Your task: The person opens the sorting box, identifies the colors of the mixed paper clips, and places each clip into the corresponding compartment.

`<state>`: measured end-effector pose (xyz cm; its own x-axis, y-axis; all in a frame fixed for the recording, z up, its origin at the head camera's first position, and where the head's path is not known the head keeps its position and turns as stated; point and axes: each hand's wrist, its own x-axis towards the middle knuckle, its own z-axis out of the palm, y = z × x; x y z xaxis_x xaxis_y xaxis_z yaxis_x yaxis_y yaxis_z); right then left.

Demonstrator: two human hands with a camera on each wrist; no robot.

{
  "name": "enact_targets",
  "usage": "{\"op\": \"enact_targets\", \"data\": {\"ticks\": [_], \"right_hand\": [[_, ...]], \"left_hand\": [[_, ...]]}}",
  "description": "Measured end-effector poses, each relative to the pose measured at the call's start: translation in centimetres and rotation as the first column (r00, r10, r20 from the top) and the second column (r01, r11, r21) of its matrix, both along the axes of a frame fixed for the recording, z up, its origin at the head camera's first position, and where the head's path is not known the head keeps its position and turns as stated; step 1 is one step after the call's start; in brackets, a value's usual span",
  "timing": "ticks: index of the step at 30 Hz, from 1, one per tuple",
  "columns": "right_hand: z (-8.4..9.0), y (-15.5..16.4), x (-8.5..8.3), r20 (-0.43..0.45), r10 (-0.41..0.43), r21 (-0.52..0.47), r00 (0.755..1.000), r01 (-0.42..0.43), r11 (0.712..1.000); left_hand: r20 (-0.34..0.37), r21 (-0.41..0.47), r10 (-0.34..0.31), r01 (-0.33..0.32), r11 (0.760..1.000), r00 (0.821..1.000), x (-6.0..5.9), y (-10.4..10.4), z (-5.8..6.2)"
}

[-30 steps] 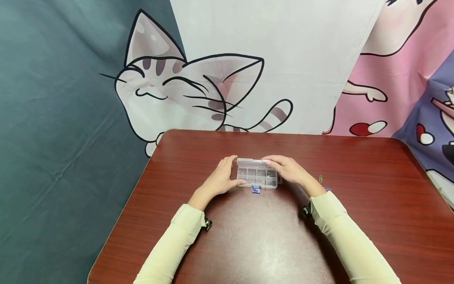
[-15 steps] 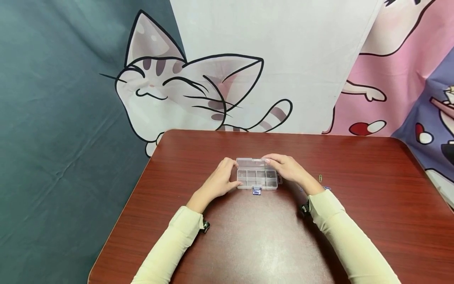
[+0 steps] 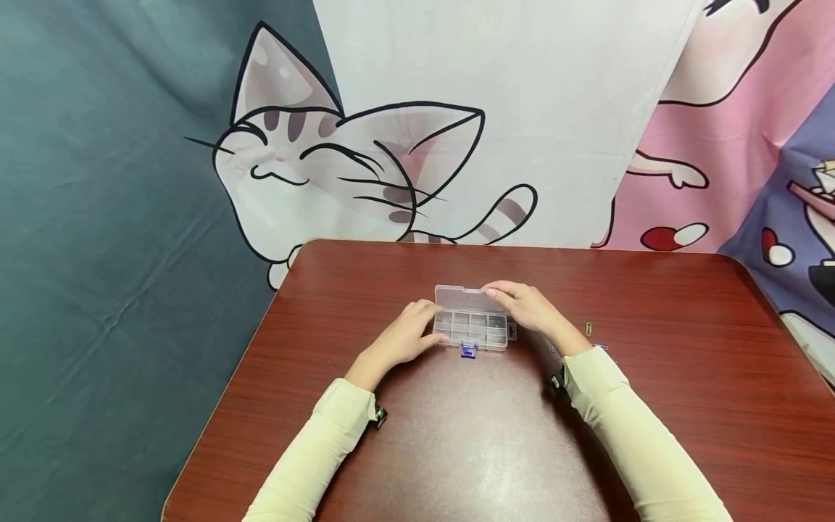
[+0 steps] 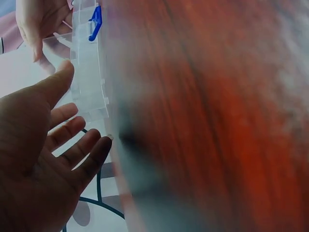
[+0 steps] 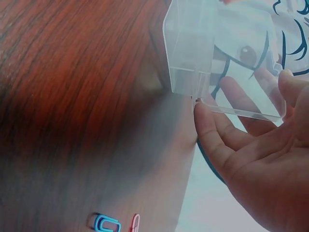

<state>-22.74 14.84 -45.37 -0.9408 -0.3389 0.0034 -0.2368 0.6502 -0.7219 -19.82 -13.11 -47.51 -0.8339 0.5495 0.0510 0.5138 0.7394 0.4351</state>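
A clear plastic compartment box (image 3: 478, 336) lies on the table with its hinged lid (image 3: 457, 298) raised at the back. Its blue latch (image 3: 468, 350) hangs at the front edge. My right hand (image 3: 531, 310) holds the lid by its right side; in the right wrist view, the thumb is at the lid's edge and the fingers (image 5: 241, 137) are behind it. Around the box's left end is my left hand (image 3: 404, 337), thumb near the front corner and fingers spread toward the back. The left wrist view shows those fingers (image 4: 87, 145) loosely extended, not wrapped round the box (image 4: 89, 72).
Right of the box lie a green paper clip (image 3: 588, 329) and a blue paper clip (image 3: 600, 346). A blue clip (image 5: 107, 224) and a pink clip (image 5: 135, 223) show in the right wrist view. Behind the brown table (image 3: 365, 275) hangs a cat-print cloth (image 3: 554, 130).
The lid has tilted further up in my right hand. My left fingers have slid a little toward me along the box's left end and loosened.
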Motion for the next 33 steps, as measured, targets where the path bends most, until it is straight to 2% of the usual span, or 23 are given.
{"op": "enact_targets", "data": {"ticks": [6, 14, 19, 26, 33], "right_hand": [[0.0, -0.1, 0.0, 0.014, -0.004, -0.003, 1.0, 0.004, 1.0], [0.1, -0.2, -0.3, 0.007, -0.018, -0.002, 1.0, 0.018, 1.0], [0.1, -0.4, -0.6, 0.034, -0.064, -0.016, 0.997, 0.065, 0.998], [-0.4, -0.4, -1.2, 0.085, -0.142, -0.05, 0.986, 0.147, 0.988], [-0.7, -0.3, -1.6, 0.09, -0.205, 0.0, 0.975, 0.206, 0.979]], "left_hand": [[0.027, 0.008, 0.016, -0.016, 1.0, 1.0, -0.1, 0.2, 0.0], [-0.009, -0.06, 0.032, -0.032, 0.998, 0.999, -0.2, 0.5, -0.2], [-0.025, -0.121, 0.047, -0.05, 0.991, 0.999, 0.0, 0.6, -0.1], [-0.04, -0.151, 0.055, -0.06, 0.987, 0.998, 0.3, 0.8, -0.1], [-0.048, -0.171, 0.069, -0.076, 0.982, 0.996, 0.4, 0.9, -0.4]]}}
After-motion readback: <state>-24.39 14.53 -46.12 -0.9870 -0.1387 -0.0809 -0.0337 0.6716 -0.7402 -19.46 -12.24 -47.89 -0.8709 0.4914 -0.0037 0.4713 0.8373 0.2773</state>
